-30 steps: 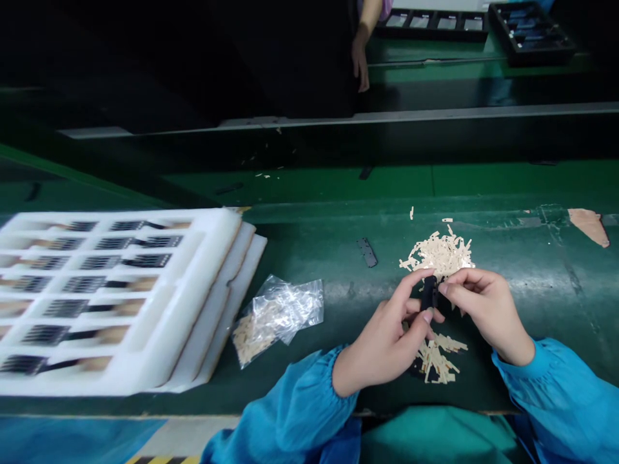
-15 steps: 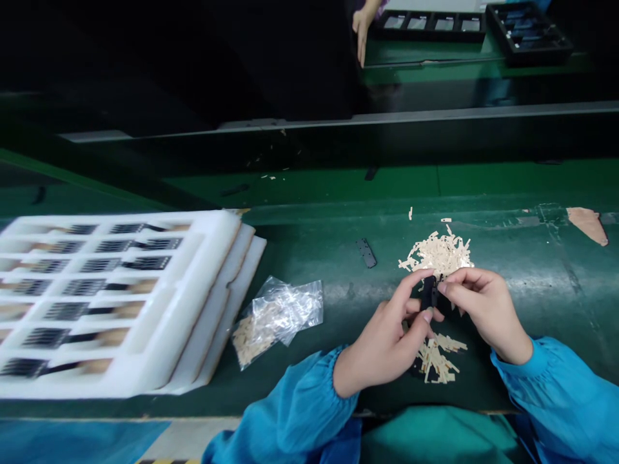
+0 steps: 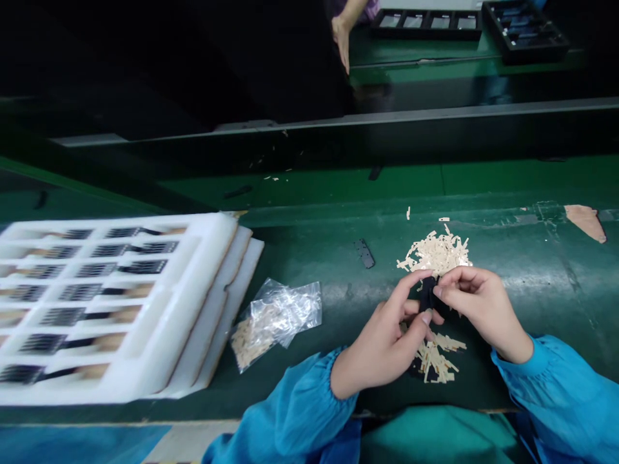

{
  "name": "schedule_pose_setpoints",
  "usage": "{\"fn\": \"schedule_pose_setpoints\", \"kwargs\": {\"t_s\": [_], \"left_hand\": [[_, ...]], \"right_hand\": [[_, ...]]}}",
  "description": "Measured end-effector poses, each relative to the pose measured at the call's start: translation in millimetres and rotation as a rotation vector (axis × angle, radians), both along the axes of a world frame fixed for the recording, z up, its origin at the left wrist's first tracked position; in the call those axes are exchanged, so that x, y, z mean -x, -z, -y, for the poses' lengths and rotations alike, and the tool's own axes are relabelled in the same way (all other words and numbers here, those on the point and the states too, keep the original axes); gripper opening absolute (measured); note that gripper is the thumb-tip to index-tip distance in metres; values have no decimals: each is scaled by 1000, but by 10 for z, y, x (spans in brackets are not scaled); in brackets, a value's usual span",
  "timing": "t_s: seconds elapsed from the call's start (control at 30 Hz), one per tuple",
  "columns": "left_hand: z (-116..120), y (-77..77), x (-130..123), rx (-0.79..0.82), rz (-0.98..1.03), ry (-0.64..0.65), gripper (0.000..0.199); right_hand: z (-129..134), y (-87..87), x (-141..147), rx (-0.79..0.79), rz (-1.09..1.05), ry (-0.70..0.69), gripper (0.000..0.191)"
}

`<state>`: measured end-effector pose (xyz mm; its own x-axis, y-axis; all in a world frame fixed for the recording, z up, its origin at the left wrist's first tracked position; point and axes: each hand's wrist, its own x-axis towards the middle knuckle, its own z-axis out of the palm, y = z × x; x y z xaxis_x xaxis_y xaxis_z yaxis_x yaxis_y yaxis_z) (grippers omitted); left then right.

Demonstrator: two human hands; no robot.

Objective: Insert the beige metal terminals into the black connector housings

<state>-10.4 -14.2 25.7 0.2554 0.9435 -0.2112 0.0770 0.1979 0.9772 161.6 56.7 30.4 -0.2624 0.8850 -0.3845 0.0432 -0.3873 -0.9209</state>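
1. the left hand (image 3: 384, 338) grips a small, flat, black rectangular piece (image 3: 426, 293) between thumb and fingers, above the green tabletop (image 3: 329, 258) at right.
2. the right hand (image 3: 476, 303) has thumb and forefinger drawn together against the right edge of that piece; whether they pinch anything cannot be told.
3. a loose heap of small, flat, cream-coloured slips (image 3: 438, 250) lies just beyond the hands, and a smaller cluster of cream strips (image 3: 440, 357) on the near side.
4. to the left, overlapping clear plastic bags (image 3: 305, 306) lie flat; cream slips show inside, toward the near left end.
5. at far left, a white foam tray (image 3: 213, 238) tops a stack; its rectangular pockets hold black slatted parts with tan ends.
6. at far right, a black compartmented tray (image 3: 425, 34) holds pale, flat rectangles, one per compartment; the neighbouring black tray (image 3: 536, 55) holds dark items, too dim to identify.
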Motion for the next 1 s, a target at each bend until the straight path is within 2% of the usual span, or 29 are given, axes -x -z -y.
{"fn": "schedule_pose_setpoints", "kwargs": {"t_s": [0.57, 0.77, 1.0], "left_hand": [[6, -28, -2, 33, 21, -14, 53], [-7, -80, 10, 83, 130, -26, 53], [-13, -86, 31, 152, 204, -35, 54]], "right_hand": [[33, 28, -10, -20, 7, -13, 17], [-1, 9, -42, -57, 17, -33, 19], [14, 6, -54, -41, 7, -157, 19]]}}
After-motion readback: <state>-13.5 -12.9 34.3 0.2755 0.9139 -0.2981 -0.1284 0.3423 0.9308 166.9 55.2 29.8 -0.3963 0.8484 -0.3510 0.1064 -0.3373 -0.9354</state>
